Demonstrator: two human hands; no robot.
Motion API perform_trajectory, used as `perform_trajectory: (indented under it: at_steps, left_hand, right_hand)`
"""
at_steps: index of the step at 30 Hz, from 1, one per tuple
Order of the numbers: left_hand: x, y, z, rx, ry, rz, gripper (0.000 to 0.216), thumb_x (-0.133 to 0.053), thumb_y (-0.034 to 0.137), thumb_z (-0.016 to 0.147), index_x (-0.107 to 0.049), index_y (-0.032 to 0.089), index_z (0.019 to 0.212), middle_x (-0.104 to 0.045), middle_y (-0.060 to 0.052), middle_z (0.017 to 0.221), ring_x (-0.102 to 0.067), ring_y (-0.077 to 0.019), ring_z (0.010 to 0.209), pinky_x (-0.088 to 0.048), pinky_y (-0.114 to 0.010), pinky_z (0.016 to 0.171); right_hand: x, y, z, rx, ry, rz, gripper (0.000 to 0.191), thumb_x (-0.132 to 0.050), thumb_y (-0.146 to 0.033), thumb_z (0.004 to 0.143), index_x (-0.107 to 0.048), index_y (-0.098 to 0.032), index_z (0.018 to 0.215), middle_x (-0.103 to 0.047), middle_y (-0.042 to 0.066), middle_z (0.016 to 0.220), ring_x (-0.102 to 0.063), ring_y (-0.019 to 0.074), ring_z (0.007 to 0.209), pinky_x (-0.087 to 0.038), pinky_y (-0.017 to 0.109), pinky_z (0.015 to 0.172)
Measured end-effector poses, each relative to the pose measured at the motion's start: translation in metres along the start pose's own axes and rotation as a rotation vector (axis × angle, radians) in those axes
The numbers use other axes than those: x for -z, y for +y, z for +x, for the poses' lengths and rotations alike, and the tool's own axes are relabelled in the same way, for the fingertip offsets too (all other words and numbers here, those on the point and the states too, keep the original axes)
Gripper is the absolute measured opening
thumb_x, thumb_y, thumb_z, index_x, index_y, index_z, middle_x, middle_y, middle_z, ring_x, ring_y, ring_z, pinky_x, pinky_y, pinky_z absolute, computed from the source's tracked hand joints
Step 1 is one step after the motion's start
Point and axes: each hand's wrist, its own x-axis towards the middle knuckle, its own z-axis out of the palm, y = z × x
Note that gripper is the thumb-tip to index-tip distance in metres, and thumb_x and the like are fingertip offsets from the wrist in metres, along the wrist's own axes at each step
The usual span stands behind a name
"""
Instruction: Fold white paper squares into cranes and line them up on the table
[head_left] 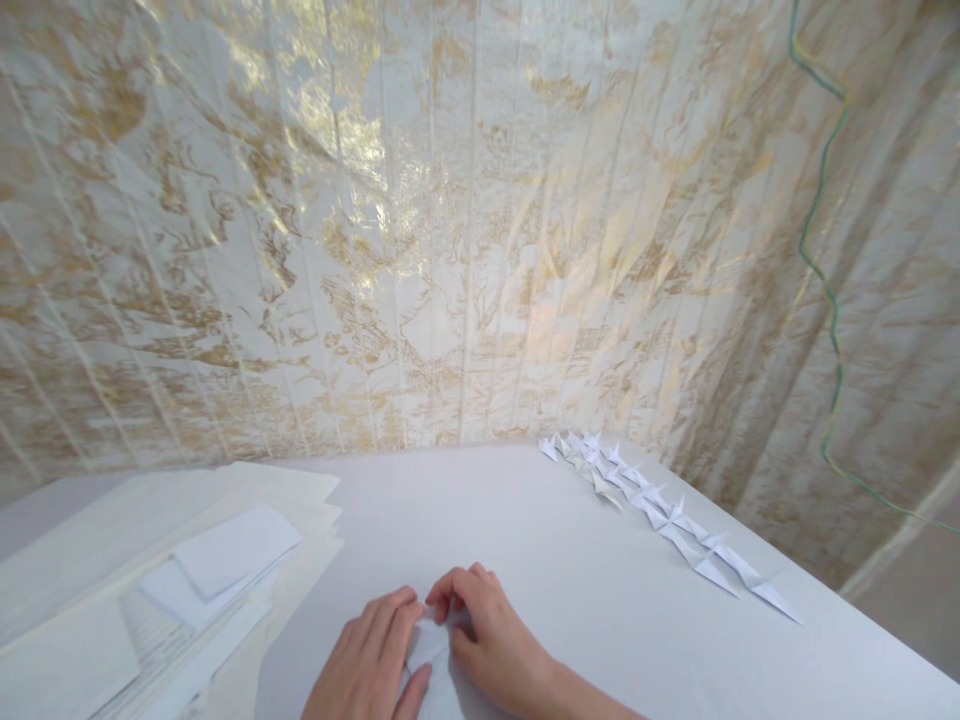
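A white piece of folded paper [429, 645] lies on the white table near its front edge, between my two hands. My left hand [371, 655] holds its left side down, with the fingers together along the edge and the thumb across the near part. From the right, my right hand [499, 635] has its fingers curled in a pinch at the far right edge of the same paper. The fingertips of both hands nearly meet at its top. Part of the paper is hidden under the fingers, and its near end runs out of view.
On the left, large cream sheets [300, 490] lie under smaller white sheets [236, 550] and a printed page [154, 630]. Several folded paper cranes [667, 515] stand in rows along the right edge. A gold-patterned curtain [420, 250] hangs behind; a green cord [832, 310] dangles at right.
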Motion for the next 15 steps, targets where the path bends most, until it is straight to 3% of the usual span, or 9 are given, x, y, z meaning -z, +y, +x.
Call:
perform_trajectory:
  at_steps: [2, 8, 12, 15]
  left_hand:
    - [-0.006, -0.004, -0.002, -0.002, 0.043, 0.008, 0.044, -0.064, 0.032, 0.083, -0.053, 0.016, 0.123, -0.07, -0.012, 0.114, -0.068, -0.0265, 0.102, -0.058, -0.036, 0.082]
    - [-0.009, -0.004, -0.003, 0.225, -0.079, -0.273, 0.034, -0.057, 0.021, 0.084, -0.059, 0.023, 0.118, -0.071, -0.006, 0.105, -0.066, -0.0232, 0.097, -0.055, -0.037, 0.083]
    - [-0.008, 0.005, -0.001, 0.38, -0.018, -0.499, 0.042, -0.051, 0.01, 0.078, -0.06, 0.025, 0.116, -0.066, -0.004, 0.101, -0.062, -0.0211, 0.096, -0.053, -0.037, 0.086]
    - [-0.006, 0.009, 0.001, 0.394, 0.022, -0.607, 0.04, -0.05, 0.008, 0.078, -0.061, 0.028, 0.112, -0.063, -0.001, 0.095, -0.062, -0.0187, 0.09, -0.053, -0.031, 0.082]
  right_hand:
    - [-0.001, -0.001, 0.0, 0.009, -0.013, 0.009, 0.049, -0.041, 0.005, 0.056, -0.06, -0.018, 0.095, -0.065, 0.003, 0.09, -0.054, 0.0192, 0.092, -0.038, 0.033, 0.086]
    - [-0.003, -0.001, 0.0, 0.018, -0.015, 0.077, 0.051, -0.041, 0.005, 0.057, -0.057, -0.019, 0.099, -0.065, 0.002, 0.088, -0.054, 0.019, 0.09, -0.039, 0.033, 0.087]
    - [-0.002, -0.003, -0.001, -0.013, 0.037, 0.073, 0.049, -0.047, 0.003, 0.06, -0.055, -0.019, 0.103, -0.06, 0.005, 0.099, -0.052, 0.0206, 0.096, -0.041, 0.033, 0.088]
    - [-0.002, -0.004, 0.0, -0.016, 0.043, 0.009, 0.045, -0.058, -0.001, 0.064, -0.054, -0.02, 0.104, -0.058, 0.006, 0.106, -0.05, 0.0233, 0.1, -0.039, 0.037, 0.09]
